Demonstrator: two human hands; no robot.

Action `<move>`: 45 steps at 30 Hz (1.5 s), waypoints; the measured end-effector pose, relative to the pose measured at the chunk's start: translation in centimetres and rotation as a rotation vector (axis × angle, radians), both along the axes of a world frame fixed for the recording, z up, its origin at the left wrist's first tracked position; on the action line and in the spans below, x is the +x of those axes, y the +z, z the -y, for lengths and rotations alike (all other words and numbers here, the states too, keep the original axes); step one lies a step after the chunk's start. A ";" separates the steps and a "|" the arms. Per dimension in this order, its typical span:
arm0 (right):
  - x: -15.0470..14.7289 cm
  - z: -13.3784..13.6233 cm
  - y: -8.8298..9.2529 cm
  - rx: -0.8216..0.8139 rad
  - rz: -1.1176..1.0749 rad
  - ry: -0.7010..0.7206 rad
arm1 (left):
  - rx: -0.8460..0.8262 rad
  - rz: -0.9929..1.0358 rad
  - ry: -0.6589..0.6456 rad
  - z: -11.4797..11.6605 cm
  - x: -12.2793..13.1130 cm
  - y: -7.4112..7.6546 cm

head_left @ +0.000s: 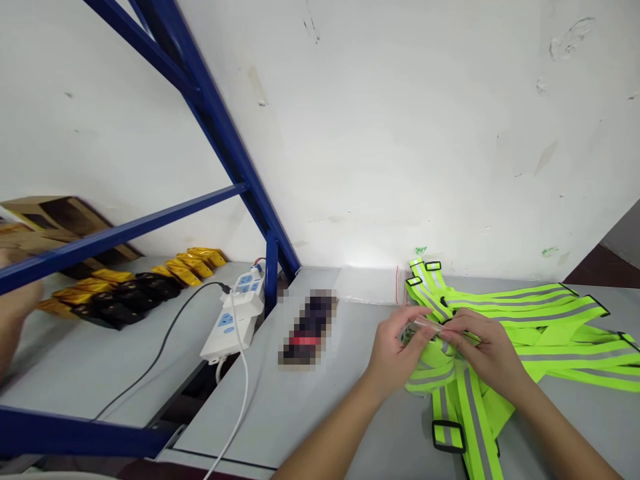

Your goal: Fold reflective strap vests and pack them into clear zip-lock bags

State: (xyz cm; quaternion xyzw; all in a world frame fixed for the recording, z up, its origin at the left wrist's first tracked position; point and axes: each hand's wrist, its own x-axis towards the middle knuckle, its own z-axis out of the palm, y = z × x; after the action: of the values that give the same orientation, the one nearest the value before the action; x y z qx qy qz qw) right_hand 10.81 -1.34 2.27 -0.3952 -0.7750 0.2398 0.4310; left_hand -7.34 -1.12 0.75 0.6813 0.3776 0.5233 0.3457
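**Left hand and right hand pinched clear film**

Fingertips of both hands were closed on the film, nearly meeting just above a rolled strap. It sat at the left edge of the green strap pile and seemed wrapped in that film. Flat clear bags lay left of the pile's far end. Such thin film probably called for a light, level pinch, with strap kept clear of the edge.

cannot make out any text, brand or number. at eight o'clock, on the white power strips, just blue patches, too small to read; toward six, on the dark item, pixelated past reading; near nine, on the yellow packets, nothing legible.
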 end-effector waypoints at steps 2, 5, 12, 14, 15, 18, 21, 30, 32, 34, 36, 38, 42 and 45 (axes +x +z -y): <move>0.0 -0.1 -0.1 -0.022 0.011 -0.029 | -0.007 -0.073 0.007 0.2 -0.1 -0.5; 0.2 -0.5 -0.6 -0.130 0.029 -0.126 | 0.205 -0.217 0.100 0.5 0.2 -1.6; 1.8 -3.0 -3.1 -0.391 0.367 -0.372 | 0.232 -0.656 0.077 1.0 2.2 -3.3; 2.1 -3.5 -3.7 -0.428 0.419 -0.377 | 0.137 -0.798 0.017 0.9 2.6 -3.9; 2.1 -3.7 -3.9 -0.438 0.426 -0.378 | 0.091 -0.853 -0.004 0.8 2.7 -4.2; 2.3 -3.9 -4.2 -0.460 0.441 -0.390 | -0.010 -0.968 -0.018 0.7 2.9 -4.7; 2.4 -4.0 -4.3 -0.475 0.449 -0.399 | -0.039 -1.033 -0.006 0.6 3.2 -4.6; 2.4 -3.8 -4.0 -0.440 0.409 -0.418 | -0.053 -1.045 -0.063 0.6 3.4 -4.3; 2.2 -3.7 -3.8 -0.425 0.388 -0.409 | -0.061 -1.025 -0.093 0.5 3.1 -4.2; 1.9 -3.6 -3.6 -0.407 0.360 -0.392 | -0.060 -0.996 -0.143 0.4 2.6 -4.2; 1.6 -3.3 -3.3 -0.391 0.323 -0.374 | -0.051 -0.935 -0.204 0.3 1.9 -4.0; 1.2 -2.9 -3.0 -0.381 0.276 -0.364 | -0.041 -0.811 -0.244 0.1 1.2 -3.4; 1.8 -1.6 -2.2 -0.385 0.148 -0.380 | -0.001 -0.325 -0.145 -0.9 0.4 -0.2; 4.6 -1.1 -1.5 -0.392 0.025 -0.444 | 0.112 0.018 -0.104 -2.4 1.1 2.3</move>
State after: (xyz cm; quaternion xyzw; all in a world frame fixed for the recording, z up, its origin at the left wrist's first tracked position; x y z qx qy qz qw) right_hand 15.40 -0.26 0.74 -0.6339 -0.6137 0.2798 0.3786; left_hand -6.21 1.30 3.08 0.7132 0.3088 0.5312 0.3372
